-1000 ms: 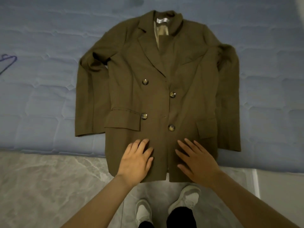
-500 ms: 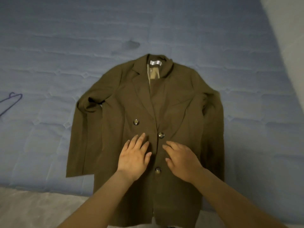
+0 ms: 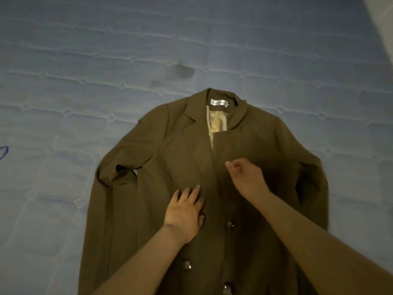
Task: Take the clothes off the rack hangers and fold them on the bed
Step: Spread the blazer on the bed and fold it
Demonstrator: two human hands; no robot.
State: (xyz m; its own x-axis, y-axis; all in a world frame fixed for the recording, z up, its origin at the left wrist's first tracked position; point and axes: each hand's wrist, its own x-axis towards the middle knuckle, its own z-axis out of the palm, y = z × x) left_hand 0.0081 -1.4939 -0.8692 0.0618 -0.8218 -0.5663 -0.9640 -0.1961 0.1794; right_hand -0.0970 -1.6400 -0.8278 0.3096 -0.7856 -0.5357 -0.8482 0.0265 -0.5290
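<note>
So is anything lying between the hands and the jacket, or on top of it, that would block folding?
Nothing visible. The left hand lies flat on the olive jacket front, and the right hand is at the front edge, fingers curled. The jacket lies face up on the blue mattress with nothing on it.

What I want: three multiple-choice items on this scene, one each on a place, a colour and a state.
1. On the blazer, the left hand rests on: A the collar; B the front; C a sleeve.
2. The blazer is: A red; B white; C olive-brown.
3. The blazer is: A on a hanger; B spread flat on the bed; C folded small.
Answers: B, the palm lies flat mid-chest; C, the cloth is olive-brown throughout; B, it lies front-up with sleeves alongside.
</note>
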